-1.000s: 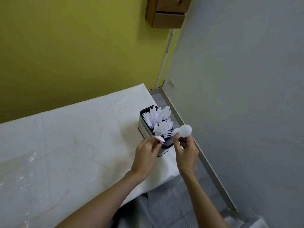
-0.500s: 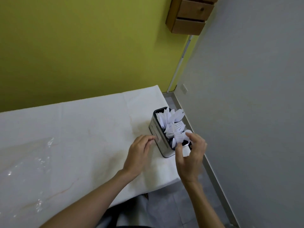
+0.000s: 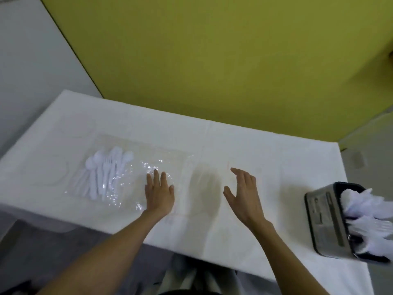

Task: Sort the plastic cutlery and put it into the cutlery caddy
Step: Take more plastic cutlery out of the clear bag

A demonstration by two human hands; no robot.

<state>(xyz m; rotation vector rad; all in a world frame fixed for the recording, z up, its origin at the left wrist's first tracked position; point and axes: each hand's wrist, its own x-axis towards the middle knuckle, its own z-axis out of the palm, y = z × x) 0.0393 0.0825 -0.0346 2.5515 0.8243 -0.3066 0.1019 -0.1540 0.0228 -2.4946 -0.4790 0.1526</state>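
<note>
Filling the upper half of the view, a yellow-green wall rises behind a long tabletop under a white cover. On the left part of that tabletop lies a crinkled sheet of clear plastic, flat and glinting. At the far right, by the near corner, stands the cutlery caddy, a grey metal box with a dark rim, partly cut off by the frame edge. White plastic cutlery stands packed in it; blur hides which pieces are in which compartment. A loose pile of white spoons and forks lies at the left end of the clear plastic, bowls and tines toward the wall, well apart from the caddy. The left hand is spread palm-down over the right part of the plastic, beside the pile, its fingers straight and holding nothing; whether it presses the sheet or hovers just above it cannot be told. The right hand is over bare cover between the plastic and the caddy, its fingers straight and together, thumb out, also empty.
</note>
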